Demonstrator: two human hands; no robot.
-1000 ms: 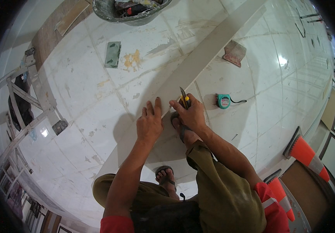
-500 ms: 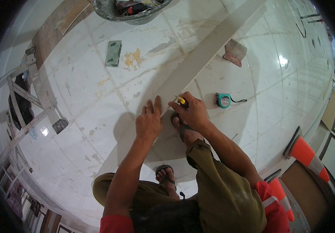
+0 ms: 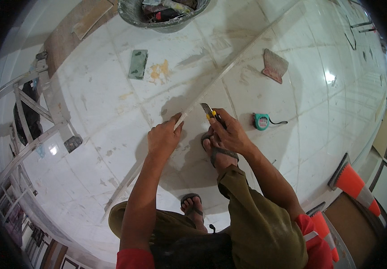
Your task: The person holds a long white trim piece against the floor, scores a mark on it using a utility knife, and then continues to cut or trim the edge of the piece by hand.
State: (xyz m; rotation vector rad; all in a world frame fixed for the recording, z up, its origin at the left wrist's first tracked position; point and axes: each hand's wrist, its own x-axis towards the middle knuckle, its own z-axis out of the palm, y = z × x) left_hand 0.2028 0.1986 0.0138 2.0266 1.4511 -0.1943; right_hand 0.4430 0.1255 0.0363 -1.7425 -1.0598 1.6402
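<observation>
A long, narrow pale board strip (image 3: 222, 73) runs diagonally across the tiled floor, tipped up so that mostly its thin edge shows. My left hand (image 3: 163, 140) is closed around the strip near its middle, fingers wrapped over the edge. My right hand (image 3: 231, 134) grips a utility knife (image 3: 208, 110) with a dark and yellow body. Its blade is out and points up and left, just to the right of the strip and apart from it. Right of that hand lies a teal tape measure (image 3: 261, 121) with a black strap.
A grey tub (image 3: 164, 23) of tools stands at the far side. A green rectangular block (image 3: 138, 64) and a reddish-brown plate (image 3: 274, 66) lie on the floor. A metal ladder (image 3: 36, 107) is at left; orange cones (image 3: 354, 184) lie at right. My sandalled foot (image 3: 220, 154) is beneath my right hand.
The strip has turned from lying face up to standing on edge. My left hand went from resting flat on it to gripping it. The knife has moved off the strip, its blade now plainly visible.
</observation>
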